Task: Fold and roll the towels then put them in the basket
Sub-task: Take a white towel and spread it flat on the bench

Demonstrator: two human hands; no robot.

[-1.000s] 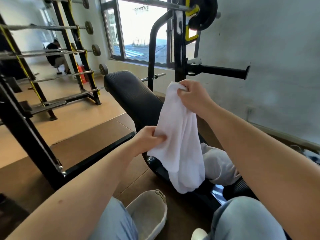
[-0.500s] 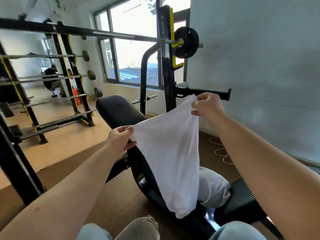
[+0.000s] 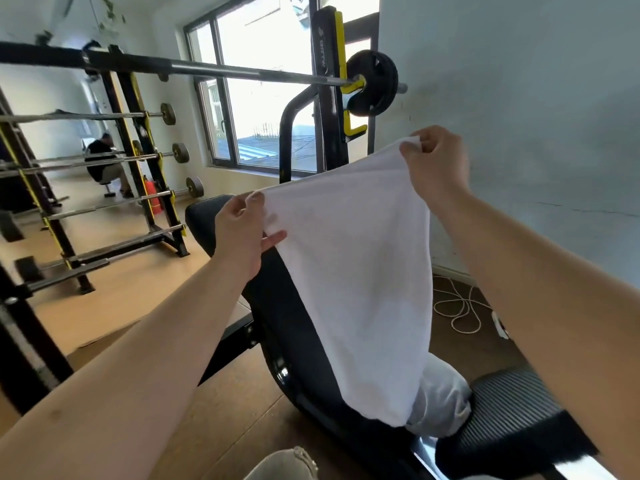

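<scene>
The white towel (image 3: 349,271) is now spread wider than a moment ago, held up in the air above the black bench (image 3: 298,327). One top corner is pinched by the left hand (image 3: 242,230), the other by the right hand (image 3: 438,161), raised higher. The hands have been drawn further apart.

Towel (image 3: 356,271) plain white; bench (image 3: 298,327) black; rack (image 3: 332,81) black w/ yellow; basket (image 3: 287,465) maybe beige.
</scene>
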